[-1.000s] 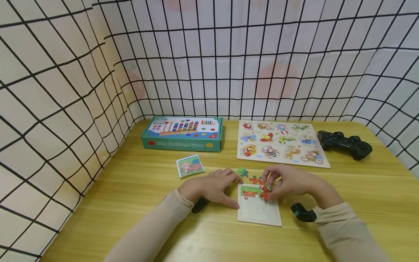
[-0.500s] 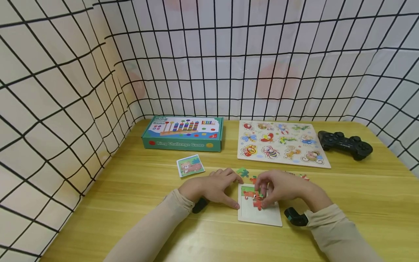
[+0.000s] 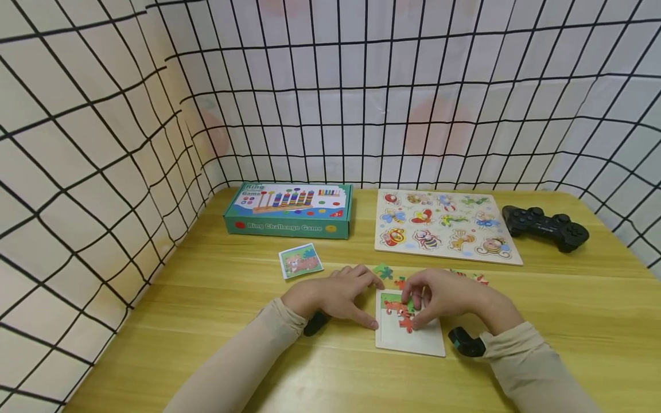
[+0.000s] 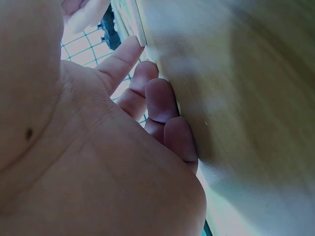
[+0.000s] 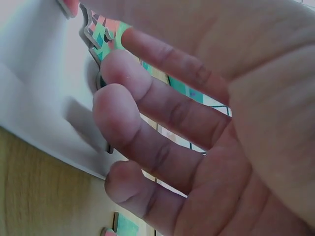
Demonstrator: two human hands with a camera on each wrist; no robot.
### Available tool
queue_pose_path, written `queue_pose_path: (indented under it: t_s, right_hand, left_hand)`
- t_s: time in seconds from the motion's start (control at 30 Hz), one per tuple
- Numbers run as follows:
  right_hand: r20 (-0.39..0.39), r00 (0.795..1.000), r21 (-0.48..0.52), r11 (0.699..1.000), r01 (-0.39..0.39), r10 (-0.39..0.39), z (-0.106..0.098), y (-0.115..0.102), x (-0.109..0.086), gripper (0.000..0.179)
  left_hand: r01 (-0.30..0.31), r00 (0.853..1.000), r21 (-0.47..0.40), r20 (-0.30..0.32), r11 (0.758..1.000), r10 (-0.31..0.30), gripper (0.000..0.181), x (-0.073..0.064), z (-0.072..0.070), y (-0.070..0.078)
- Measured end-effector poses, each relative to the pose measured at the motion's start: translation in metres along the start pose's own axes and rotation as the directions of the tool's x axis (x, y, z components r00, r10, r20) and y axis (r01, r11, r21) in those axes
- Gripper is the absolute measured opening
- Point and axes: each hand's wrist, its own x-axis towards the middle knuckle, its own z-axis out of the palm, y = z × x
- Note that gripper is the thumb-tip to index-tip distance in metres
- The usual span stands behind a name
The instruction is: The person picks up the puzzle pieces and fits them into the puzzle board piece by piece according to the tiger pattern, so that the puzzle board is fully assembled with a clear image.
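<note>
A small wooden puzzle board [image 3: 409, 343] lies in front of me, with joined orange and green pieces [image 3: 393, 307] in its upper part. My right hand [image 3: 454, 298] pinches a red jigsaw piece [image 3: 406, 324] between thumb and fingers, down at the joined pieces. Its other fingers [image 5: 115, 115] are bent over the bare board in the right wrist view. My left hand [image 3: 338, 292] rests on the table with spread, relaxed fingers; thumb and index fingertip touch the board's left side. In the left wrist view, its fingertips [image 4: 162, 101] lie along the tabletop.
Loose jigsaw pieces [image 3: 384, 271] lie behind the board, others [image 3: 480, 279] beyond my right hand. A picture card [image 3: 300, 261] sits left. Farther back are a Ring Challenge Game box [image 3: 289, 212], an insect peg puzzle [image 3: 444, 226] and a black game controller [image 3: 544, 228]. Gridded cloth encloses the table.
My right hand has moved left and down over the board with the red jigsaw piece, bringing it against the joined pieces. Over the last half second it barely shifts. My left hand stays put.
</note>
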Motion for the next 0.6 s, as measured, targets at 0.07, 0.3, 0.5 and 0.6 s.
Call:
queue_pose_path:
  t_s: [0.07,0.3,0.5,0.6]
  right_hand:
    - [0.002,1.0,-0.002,1.0,0.007,-0.007,0.0,0.0002,0.0002,0.032]
    - [0.003,1.0,-0.005,1.0,0.007,-0.007,0.0007,-0.0002,0.0,0.03]
    - [0.009,1.0,-0.004,1.0,-0.022,0.022,0.0018,-0.0032,-0.0007,0.03]
    - [0.008,1.0,-0.006,1.0,-0.019,0.019,0.0024,-0.0043,-0.0004,0.03]
  left_hand:
    - [-0.001,1.0,0.0,0.0,1.0,0.001,0.072,-0.0001,0.0,0.0]
    - [-0.002,1.0,-0.007,-0.001,1.0,0.002,0.072,-0.0004,0.0003,-0.0002]
    - [0.0,1.0,-0.006,-0.005,1.0,0.0,0.073,-0.0011,-0.0006,0.001]
    - [0.001,1.0,-0.005,-0.004,1.0,-0.001,0.073,-0.0014,-0.0007,0.0013]
